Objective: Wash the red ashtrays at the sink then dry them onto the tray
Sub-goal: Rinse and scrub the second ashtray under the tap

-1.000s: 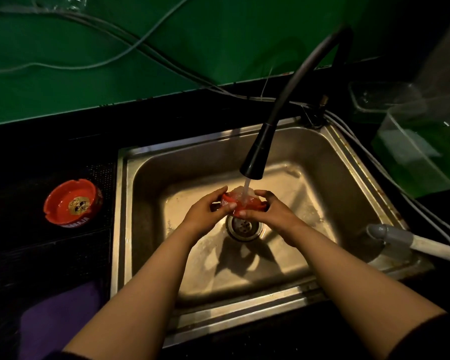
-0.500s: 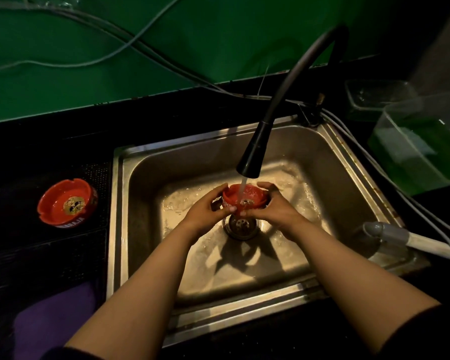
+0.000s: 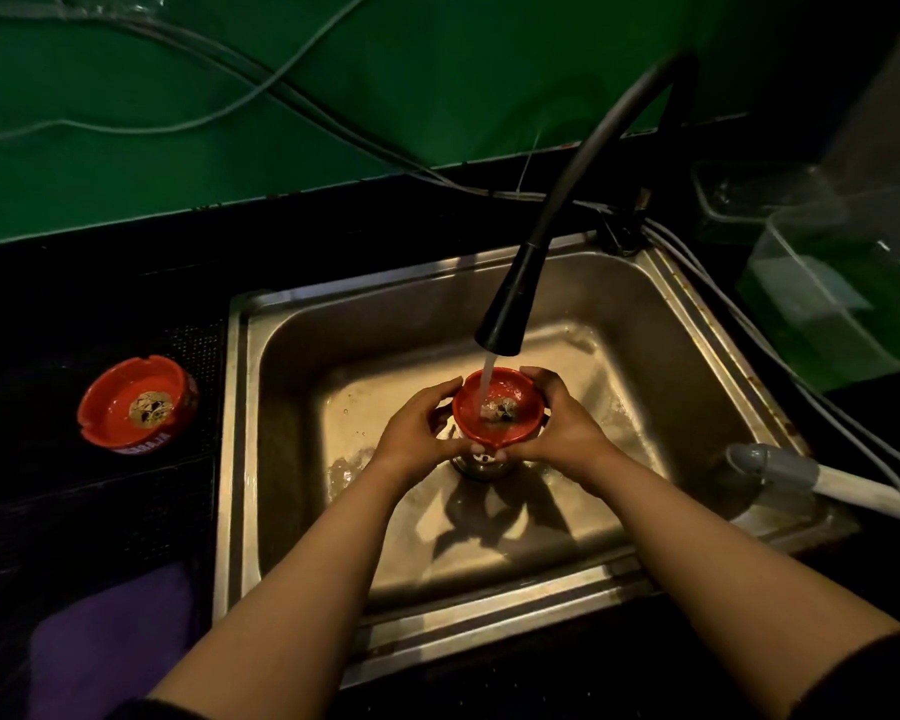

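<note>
A red ashtray (image 3: pixel 497 407) is held bowl-up over the drain of the steel sink (image 3: pixel 661 324). My left hand (image 3: pixel 419 428) grips its left side and my right hand (image 3: pixel 562 426) grips its right side. Water runs from the black tap spout (image 3: pixel 510 304) straight into the bowl. A second red ashtray (image 3: pixel 136 402), with a dirty mark in its centre, stands on the dark perforated tray (image 3: pixel 198 345) left of the sink.
A purple cloth (image 3: pixel 110 641) lies at the near left on the black counter. Clear plastic boxes (image 3: pixel 827 283) stand at the right. A grey and white hose (image 3: pixel 801 475) lies over the sink's right rim. Cables run along the green wall.
The ashtray has turned in my hands from tilted under the stream to bowl-up and level. Both hands shifted slightly round its sides.
</note>
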A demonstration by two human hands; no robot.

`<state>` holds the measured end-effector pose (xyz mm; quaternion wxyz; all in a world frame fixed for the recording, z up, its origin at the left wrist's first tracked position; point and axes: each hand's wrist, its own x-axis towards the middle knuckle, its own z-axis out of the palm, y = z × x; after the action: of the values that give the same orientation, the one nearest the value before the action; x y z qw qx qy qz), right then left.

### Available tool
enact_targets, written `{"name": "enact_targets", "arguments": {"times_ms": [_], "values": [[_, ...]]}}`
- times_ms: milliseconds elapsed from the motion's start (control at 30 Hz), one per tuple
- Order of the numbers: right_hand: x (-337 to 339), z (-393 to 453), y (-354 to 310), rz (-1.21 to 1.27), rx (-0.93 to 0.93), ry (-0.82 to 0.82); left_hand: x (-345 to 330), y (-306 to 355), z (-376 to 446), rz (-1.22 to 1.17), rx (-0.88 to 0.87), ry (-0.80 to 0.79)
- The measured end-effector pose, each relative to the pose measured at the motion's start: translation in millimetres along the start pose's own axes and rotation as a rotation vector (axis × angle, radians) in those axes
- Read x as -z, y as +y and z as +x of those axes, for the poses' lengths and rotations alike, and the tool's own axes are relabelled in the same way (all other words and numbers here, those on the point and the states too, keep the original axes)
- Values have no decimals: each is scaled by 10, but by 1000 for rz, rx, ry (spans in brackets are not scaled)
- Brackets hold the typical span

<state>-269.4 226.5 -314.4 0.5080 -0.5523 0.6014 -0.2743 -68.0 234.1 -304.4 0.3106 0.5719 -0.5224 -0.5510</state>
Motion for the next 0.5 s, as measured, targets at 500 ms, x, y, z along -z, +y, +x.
{"name": "enact_targets", "arguments": {"times_ms": [500], "values": [[51, -9, -148, -4, 66, -58, 161, 131, 173, 977, -277, -109]]}}
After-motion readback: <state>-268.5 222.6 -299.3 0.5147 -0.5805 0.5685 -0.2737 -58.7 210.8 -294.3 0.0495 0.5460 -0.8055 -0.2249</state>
